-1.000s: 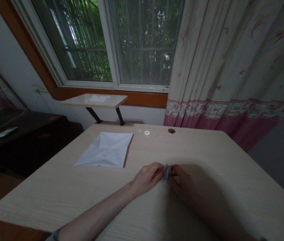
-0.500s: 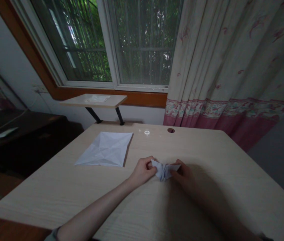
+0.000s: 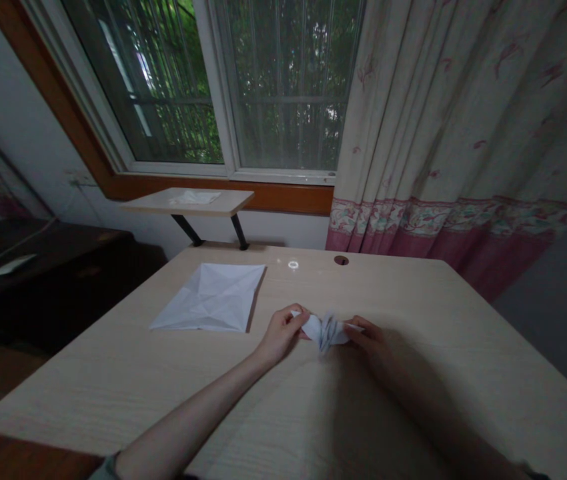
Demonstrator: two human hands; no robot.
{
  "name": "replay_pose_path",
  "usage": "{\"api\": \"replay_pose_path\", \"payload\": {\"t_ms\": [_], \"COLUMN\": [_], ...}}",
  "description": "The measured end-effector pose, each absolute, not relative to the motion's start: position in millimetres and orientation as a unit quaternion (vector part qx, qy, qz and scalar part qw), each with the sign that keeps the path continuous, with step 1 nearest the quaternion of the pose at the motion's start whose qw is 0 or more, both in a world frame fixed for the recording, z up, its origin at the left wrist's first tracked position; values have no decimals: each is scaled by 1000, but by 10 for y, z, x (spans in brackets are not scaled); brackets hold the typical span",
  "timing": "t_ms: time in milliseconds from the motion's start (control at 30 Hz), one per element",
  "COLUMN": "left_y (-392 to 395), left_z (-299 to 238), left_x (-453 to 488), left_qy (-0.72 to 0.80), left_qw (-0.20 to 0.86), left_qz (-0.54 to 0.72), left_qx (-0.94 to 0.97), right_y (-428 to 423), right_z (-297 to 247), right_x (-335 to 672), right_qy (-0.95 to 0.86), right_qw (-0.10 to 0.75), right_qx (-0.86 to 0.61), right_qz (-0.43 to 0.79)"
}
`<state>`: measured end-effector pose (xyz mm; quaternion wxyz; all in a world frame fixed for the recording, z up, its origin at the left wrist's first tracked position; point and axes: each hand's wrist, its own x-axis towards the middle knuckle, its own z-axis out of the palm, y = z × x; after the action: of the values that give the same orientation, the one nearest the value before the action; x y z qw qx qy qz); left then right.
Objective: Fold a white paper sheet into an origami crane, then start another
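Note:
A small folded white paper figure (image 3: 326, 330) hangs just above the light wooden table (image 3: 413, 313), stretched out between both hands. My left hand (image 3: 279, 332) pinches its left tip with thumb and fingers closed. My right hand (image 3: 371, 337), in shadow, pinches the right tip. The paper's middle is crumpled into pleats and slightly blurred. A larger creased white sheet (image 3: 212, 298) lies flat on the table, to the left of and beyond my left hand.
A small round hole (image 3: 341, 260) and a bright spot (image 3: 293, 265) mark the table's far edge. Beyond stand a small shelf (image 3: 188, 200) under the window, a patterned curtain (image 3: 463, 147) at right, and a dark cabinet (image 3: 38, 267) at left.
The folded paper, first held compact between both hands, has been pulled apart sideways. Both hands have moved outward and slightly away from me, spreading the paper's two tips.

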<state>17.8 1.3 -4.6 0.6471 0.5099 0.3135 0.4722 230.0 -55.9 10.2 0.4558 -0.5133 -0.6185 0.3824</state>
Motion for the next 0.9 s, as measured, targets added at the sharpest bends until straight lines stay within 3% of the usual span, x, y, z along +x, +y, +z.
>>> {"api": "replay_pose_path", "payload": {"t_ms": [67,367,900], "left_y": [45,169,233], "left_z": [-63,-67,-95], "left_x": [179,110,48], "left_qy": [315,347,419], "left_qw": [646,553,440], "left_qz": [500,570,566], "left_qx": [483,498,557], "right_y": [-554,-474,-373], "right_z": [111,-15,-142], "right_x": [2331,2425,2543], "right_qy": [-581,-508,-499], "right_qw": [458,506,527], "right_qx": [-527,-587,-582], "right_qz": [420,374,368]}}
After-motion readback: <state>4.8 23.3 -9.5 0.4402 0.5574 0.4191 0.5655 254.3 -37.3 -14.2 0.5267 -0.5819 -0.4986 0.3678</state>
